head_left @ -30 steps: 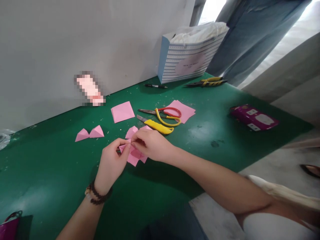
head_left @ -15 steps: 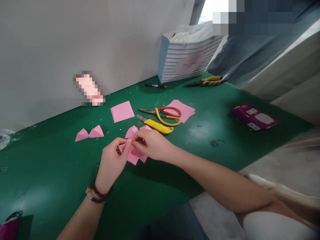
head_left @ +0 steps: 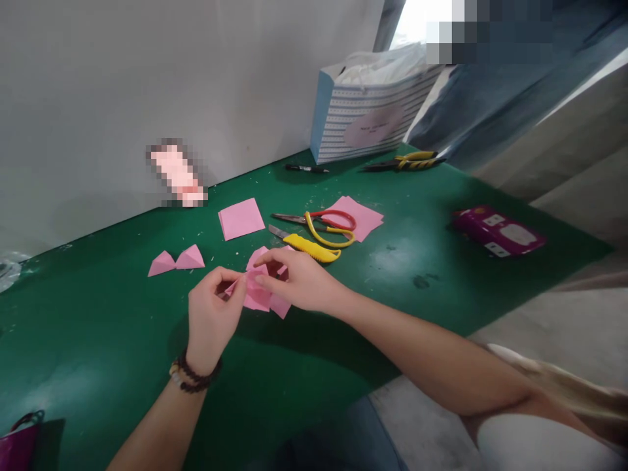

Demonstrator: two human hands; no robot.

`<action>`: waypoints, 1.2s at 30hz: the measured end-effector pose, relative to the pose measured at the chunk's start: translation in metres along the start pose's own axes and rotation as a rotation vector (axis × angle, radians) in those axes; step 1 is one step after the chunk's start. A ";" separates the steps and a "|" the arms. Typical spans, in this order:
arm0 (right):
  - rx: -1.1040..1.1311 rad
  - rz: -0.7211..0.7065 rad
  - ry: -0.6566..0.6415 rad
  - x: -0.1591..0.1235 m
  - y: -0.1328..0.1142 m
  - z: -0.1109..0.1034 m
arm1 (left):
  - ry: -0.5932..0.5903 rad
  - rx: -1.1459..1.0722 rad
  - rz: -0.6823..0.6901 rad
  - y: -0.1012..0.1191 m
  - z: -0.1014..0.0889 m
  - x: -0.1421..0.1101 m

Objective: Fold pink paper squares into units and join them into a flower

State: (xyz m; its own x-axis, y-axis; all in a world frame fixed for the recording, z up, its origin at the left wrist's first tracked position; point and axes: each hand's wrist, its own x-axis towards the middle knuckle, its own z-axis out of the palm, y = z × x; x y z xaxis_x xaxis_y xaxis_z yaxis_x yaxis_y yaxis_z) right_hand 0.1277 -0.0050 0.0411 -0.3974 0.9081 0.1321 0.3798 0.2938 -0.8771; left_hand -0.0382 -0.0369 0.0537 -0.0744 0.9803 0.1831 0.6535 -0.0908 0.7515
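Note:
Folded pink paper (head_left: pixel 258 297) with several petal-like points is held just above the green table. My left hand (head_left: pixel 214 313) pinches its left edge between thumb and fingers; a beaded bracelet circles that wrist. On the other side, my right hand (head_left: pixel 307 280) has thumb and index finger on the paper, covering part of it. Two joined pink folded pieces (head_left: pixel 189 259) stand to the left. Beyond the hands lie a yellow utility knife (head_left: pixel 311 248) with its blade out and scissors (head_left: pixel 333 226) with red and yellow handles.
Square pink sheets (head_left: pixel 242 219) lie near the wall, and another stack (head_left: pixel 360 219) sits partly under the scissors. Farther back are a pen (head_left: pixel 307 169), pliers (head_left: pixel 405 161) and a striped paper bag (head_left: pixel 373 118). A purple packet (head_left: pixel 500 230) rests at right. A phone-like blurred object (head_left: pixel 176 173) leans on the wall.
My left hand has shifted slightly left with the edge of the paper. My right fingertips have spread a little, showing more of the folded paper between the hands.

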 end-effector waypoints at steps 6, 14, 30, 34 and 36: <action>0.012 -0.112 0.028 -0.001 0.002 0.004 | -0.056 -0.053 -0.012 0.003 0.004 -0.005; -0.045 -0.119 0.020 0.000 0.004 0.006 | -0.071 -0.182 -0.056 -0.005 0.009 -0.004; -0.093 0.005 0.077 0.002 0.005 0.001 | -0.071 -0.235 -0.103 -0.008 0.017 -0.004; -0.184 -0.041 -0.009 0.003 0.005 0.000 | -0.191 -0.226 -0.098 -0.009 0.016 -0.002; -0.191 -0.043 -0.052 0.002 0.004 0.000 | -0.227 -0.179 -0.097 -0.010 0.014 0.000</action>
State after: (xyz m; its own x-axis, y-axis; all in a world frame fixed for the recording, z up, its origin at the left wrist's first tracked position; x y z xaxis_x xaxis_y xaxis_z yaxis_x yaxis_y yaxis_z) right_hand 0.1282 -0.0018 0.0378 -0.4575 0.8784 0.1386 0.5113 0.3873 -0.7672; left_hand -0.0343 -0.0336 0.0374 0.0540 0.9982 -0.0261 0.5070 -0.0049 0.8619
